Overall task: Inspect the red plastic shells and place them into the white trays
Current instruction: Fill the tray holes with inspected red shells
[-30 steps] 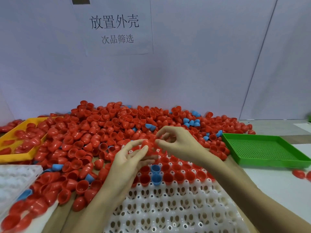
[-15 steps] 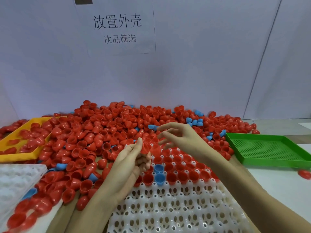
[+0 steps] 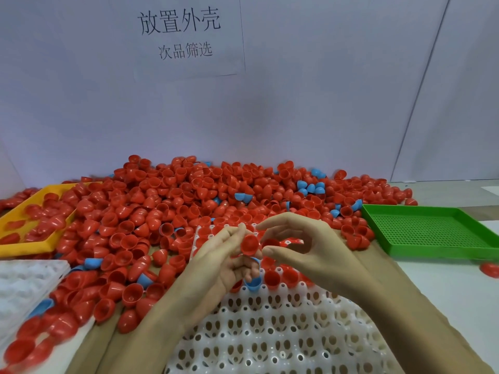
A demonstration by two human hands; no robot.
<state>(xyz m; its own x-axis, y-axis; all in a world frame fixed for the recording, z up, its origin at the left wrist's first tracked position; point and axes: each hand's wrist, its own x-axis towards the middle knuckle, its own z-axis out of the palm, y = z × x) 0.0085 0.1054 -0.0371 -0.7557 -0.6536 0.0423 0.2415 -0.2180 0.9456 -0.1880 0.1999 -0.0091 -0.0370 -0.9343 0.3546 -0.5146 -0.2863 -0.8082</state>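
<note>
**Two hands and one red shell over the white tray**

Far on the left sits a yellow tray (image 3: pixel 16 248) with some red shells in it. Just below it, at the left edge, is a second white tray (image 3: pixel 24 287). It looks blurry, and red shells lie on its near corner.

Next comes the big pile of red shells (image 3: pixel 167 201). It spreads across the table, from the yellow tray almost to the green one. A few blue shells (image 3: pixel 310 187) are mixed in.

In the middle, the left hand (image 3: pixel 224 261) is raised over the white tray (image 3: pixel 270 333). Its fingertips pinch one red shell (image 3: pixel 249 244). The shell's round side faces the camera. The lower fingers of this hand are curled in.

The white tray lies near the camera and has many round holes. Its far rows hold red shells, with a blue one (image 3: pixel 253 283) among them. The near rows have none.

The right hand (image 3: pixel 299 252) is just beside the held shell. Its thumb and fingers are spread in a loose curve. They are close to the shell, but I cannot tell if they touch it.

On the right is a green tray (image 3: pixel 432 230) with a mesh floor. One more red shell (image 3: pixel 490 269) lies alone on the table at the right edge.

On the wall above hangs a paper sign (image 3: pixel 186 33) with black writing.
</note>
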